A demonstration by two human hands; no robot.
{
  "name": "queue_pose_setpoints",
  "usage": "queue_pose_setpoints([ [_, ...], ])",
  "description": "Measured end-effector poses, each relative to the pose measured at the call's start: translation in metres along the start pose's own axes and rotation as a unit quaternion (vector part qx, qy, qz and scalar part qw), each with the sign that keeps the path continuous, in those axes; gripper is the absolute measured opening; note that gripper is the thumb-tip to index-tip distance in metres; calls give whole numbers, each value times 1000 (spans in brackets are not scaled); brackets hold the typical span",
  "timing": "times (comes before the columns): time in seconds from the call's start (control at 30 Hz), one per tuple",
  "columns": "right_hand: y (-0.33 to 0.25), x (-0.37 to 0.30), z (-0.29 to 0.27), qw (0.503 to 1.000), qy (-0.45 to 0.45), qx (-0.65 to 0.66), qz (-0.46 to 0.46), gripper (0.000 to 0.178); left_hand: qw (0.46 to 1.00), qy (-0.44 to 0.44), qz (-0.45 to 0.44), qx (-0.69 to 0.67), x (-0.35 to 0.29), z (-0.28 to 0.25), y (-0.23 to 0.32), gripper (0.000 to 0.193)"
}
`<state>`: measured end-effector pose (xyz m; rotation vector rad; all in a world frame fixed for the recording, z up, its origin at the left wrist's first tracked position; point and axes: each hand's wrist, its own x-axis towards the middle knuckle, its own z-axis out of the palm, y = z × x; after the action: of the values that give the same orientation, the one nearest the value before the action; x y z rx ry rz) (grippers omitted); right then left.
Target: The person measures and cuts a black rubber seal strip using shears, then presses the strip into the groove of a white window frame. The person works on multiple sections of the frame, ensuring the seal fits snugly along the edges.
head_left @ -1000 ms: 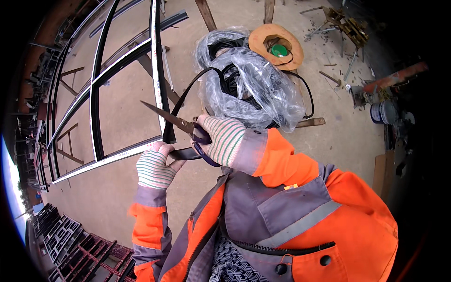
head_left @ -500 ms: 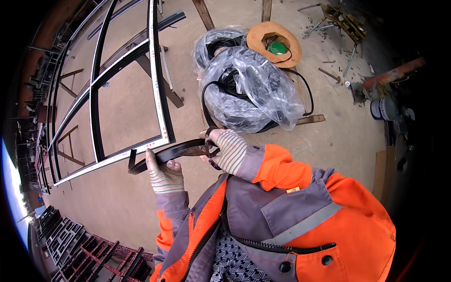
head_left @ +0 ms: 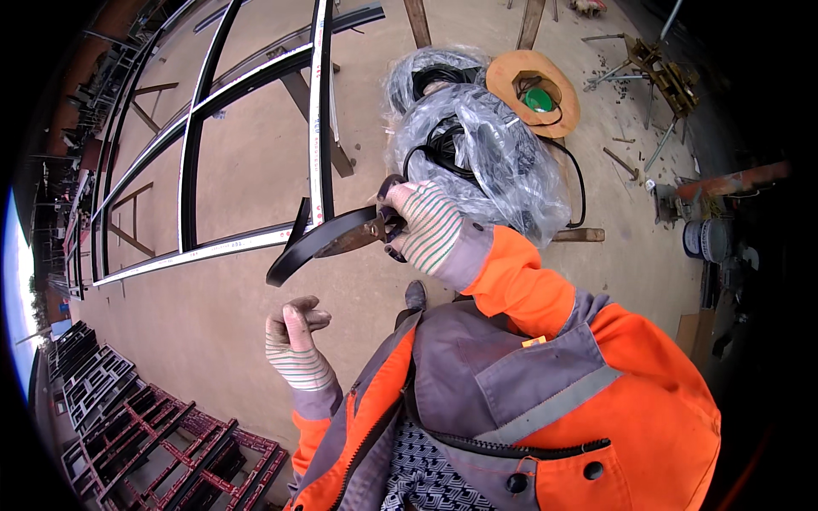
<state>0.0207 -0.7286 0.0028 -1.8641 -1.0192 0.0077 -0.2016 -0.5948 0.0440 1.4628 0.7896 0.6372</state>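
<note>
My right hand (head_left: pixel 429 223), in a striped fingerless glove, is closed round the black handles of a pair of scissors (head_left: pixel 351 240) with worn, brownish blades. A bent black rubber strip (head_left: pixel 294 257) runs along the blades and loops back toward the frame; whether fingers or blades hold its near end is hidden. My left hand (head_left: pixel 300 345), gloved alike, is below the strip and apart from it, fingers loosely bent and holding nothing. Beyond the strip stands a large black-and-white metal window-like frame (head_left: pixel 319 136), its near corner close behind the strip.
Coils of black strip in clear plastic bags (head_left: pixel 481 162) lie ahead, beside an orange-brown cardboard ring (head_left: pixel 558 81) with a green round thing inside. A wooden trestle leg (head_left: pixel 417 21) stands beyond. Dark frames (head_left: pixel 170 439) are stacked at lower left. Buckets (head_left: pixel 705 240) stand at right.
My left hand has let go of the black rubber strip and dropped lower. My right hand has lifted the scissors and strip slightly away from me. The view has shifted a little left.
</note>
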Motion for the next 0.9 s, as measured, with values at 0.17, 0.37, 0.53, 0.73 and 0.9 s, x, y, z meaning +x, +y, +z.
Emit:
queue_pose_setpoints([
  [0.17, -30, 24, -18, 983, -158, 39, -81, 40, 820, 47, 369, 436, 13, 10, 8, 63],
  [0.37, -56, 36, -5, 972, -133, 34, -192, 43, 850, -30, 351, 393, 45, -8, -21, 49],
  [0.53, -78, 41, 30, 984, -66, 72, -152, 58, 964, 40, 172, 200, 85, -40, -26, 29],
  [0.73, -85, 9, 67, 996, -43, 28, 69, 41, 979, 156, -113, -72, 140, -113, -5, 48],
  [0.9, -87, -17, 99, 943, -92, -103, 302, 44, 832, 128, -276, -464, 162, -188, -78, 48],
])
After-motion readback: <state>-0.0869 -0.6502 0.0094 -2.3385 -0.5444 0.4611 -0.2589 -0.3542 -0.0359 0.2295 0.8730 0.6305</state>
